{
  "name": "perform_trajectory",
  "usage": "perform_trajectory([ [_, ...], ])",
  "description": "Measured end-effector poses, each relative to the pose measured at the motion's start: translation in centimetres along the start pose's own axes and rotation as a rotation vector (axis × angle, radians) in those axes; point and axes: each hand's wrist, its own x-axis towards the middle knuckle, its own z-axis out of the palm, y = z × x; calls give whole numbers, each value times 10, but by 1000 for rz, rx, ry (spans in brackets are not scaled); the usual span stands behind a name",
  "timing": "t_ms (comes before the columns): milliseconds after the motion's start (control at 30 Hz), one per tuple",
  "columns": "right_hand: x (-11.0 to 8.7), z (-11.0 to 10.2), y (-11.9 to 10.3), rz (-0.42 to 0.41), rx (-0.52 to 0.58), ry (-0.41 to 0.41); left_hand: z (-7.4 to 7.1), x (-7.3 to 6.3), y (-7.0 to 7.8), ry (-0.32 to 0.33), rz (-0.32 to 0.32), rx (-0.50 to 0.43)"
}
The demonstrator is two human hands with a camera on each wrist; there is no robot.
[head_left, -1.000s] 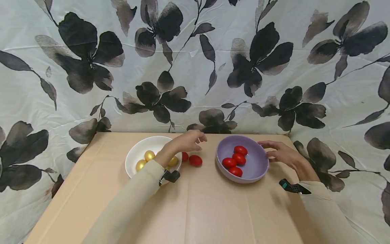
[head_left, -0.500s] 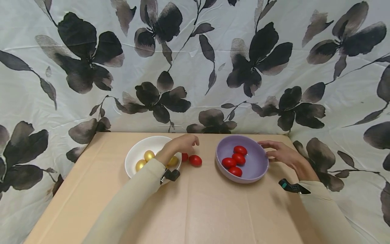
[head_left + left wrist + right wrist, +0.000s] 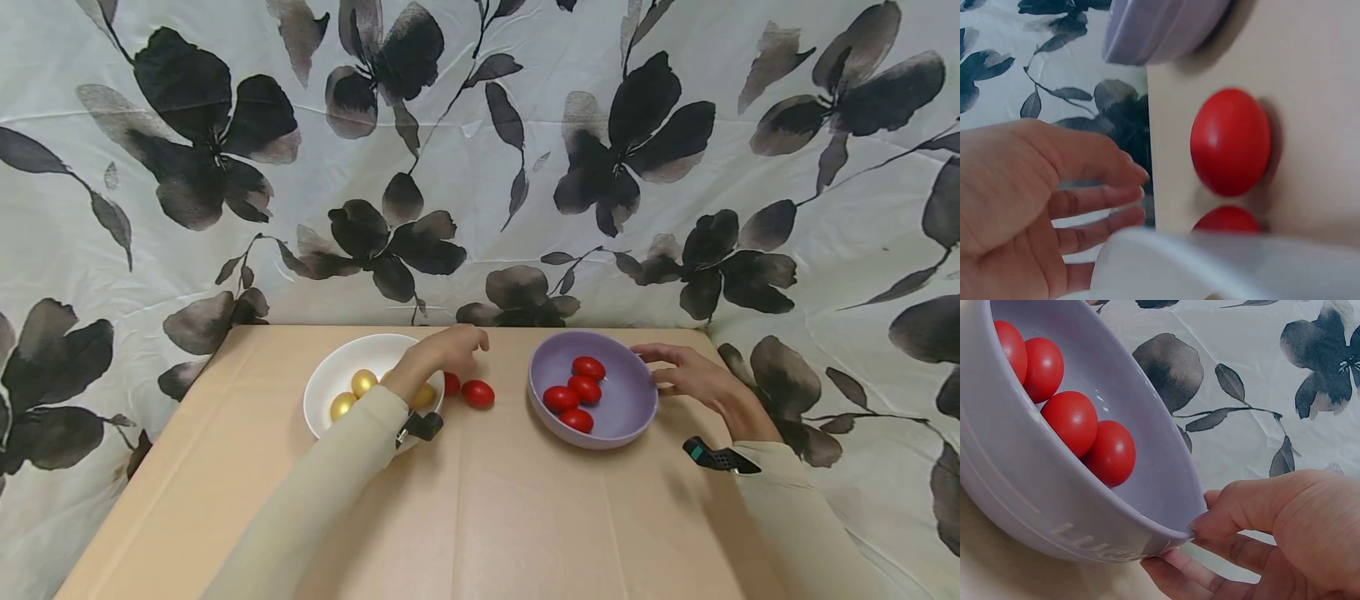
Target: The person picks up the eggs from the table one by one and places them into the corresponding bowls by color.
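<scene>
My left hand point(image 3: 450, 350) hovers over the right side of a white bowl point(image 3: 318, 387), its fingers loosely bent with nothing between them. Close below it on the table are a red egg point(image 3: 478, 394) and a second red egg point(image 3: 452, 383), partly hidden by the hand and bowl. In the left wrist view, the fingers point(image 3: 1100, 197) are apart from both eggs. My right hand point(image 3: 693, 379) pinches the rim of a purple bowl point(image 3: 1160, 462), thumb at the edge and fingers against the outside wall. Several red eggs point(image 3: 1069, 424) lie inside that bowl.
Several shiny gold balls or eggs point(image 3: 364, 382) sit in the white bowl, partly covered by my left forearm. Both bowls stand near the back edge of the tan table point(image 3: 525, 517). A floral cloth point(image 3: 510, 192) hangs behind it.
My left hand has drawn back slightly left, its fingers bending down toward the red eggs beside the white bowl. The right hand stays at the purple bowl's rim.
</scene>
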Motion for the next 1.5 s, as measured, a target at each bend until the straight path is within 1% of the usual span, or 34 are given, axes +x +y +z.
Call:
perform_trajectory([
  [67,0,0,1,-1,-3,-2,-2,-1,-1,-23,-34,33],
  [167,0,1,1,2,-7,-3,-2,-1,-2,-91,-84,42],
  [233,0,1,1,3,-11,-2,-1,-2,-2,-135,-105,62],
  [300,-1,1,1,5,-13,2,0,-2,-1,-161,-115,113],
  [367,-1,1,0,5,-15,3,2,-2,1,-164,-127,194],
  [467,0,1,0,5,-13,3,5,-2,3,-151,-149,329],
  [533,0,1,0,6,-12,1,7,-1,4,-147,-166,383],
  [633,0,1,0,6,-11,-2,9,0,4,-146,-177,413],
  [733,0,1,0,5,-10,2,9,2,2,-129,-169,421],
  [833,0,1,0,3,-10,4,8,3,0,-99,-155,392],
  [933,0,1,-1,4,-9,2,5,3,-1,-69,-131,320],
  [1033,0,1,-1,6,-7,1,1,3,-3,-27,-94,240],
  [1133,0,0,-1,7,-8,0,-3,3,-3,32,-54,176],
  [1300,0,-1,0,2,-7,-2,-8,0,-2,107,2,56],
  [1500,0,-1,1,-4,-3,-4,-8,-3,0,175,71,-26],
])
